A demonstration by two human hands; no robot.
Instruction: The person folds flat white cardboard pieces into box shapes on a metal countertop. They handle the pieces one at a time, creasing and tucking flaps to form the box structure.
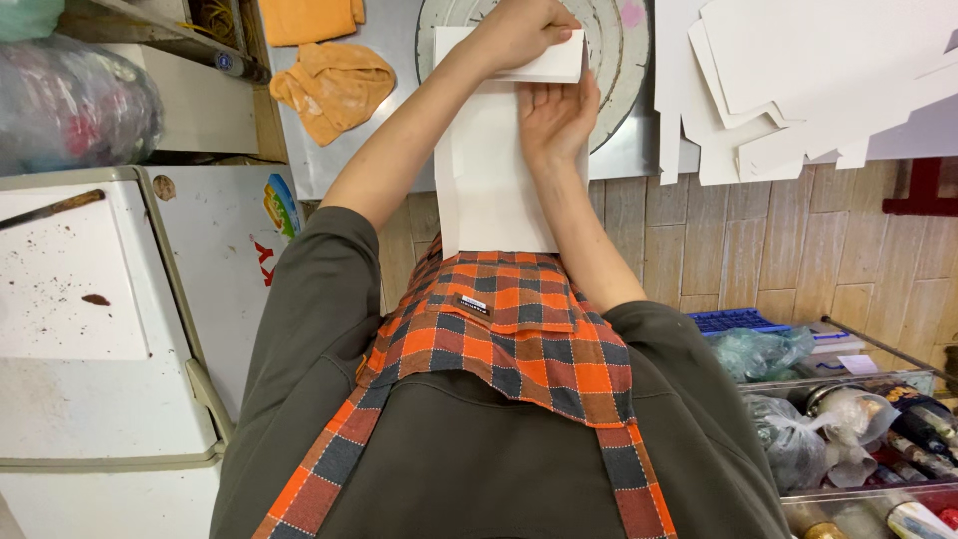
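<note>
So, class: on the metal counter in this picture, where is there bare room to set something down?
A bare strip of the metal counter lies between the orange cloth and the round turntable. A smaller patch sits at the counter's near edge, below that cloth. The middle is crowded: both hands, left hand and right hand, fold a white cardboard sheet. Stacked white cardboard blanks cover the right end.

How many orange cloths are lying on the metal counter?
2: a crumpled orange cloth left of the white cardboard sheet, and a folded orange cloth behind it at the picture's top edge, partly cut off.
</note>
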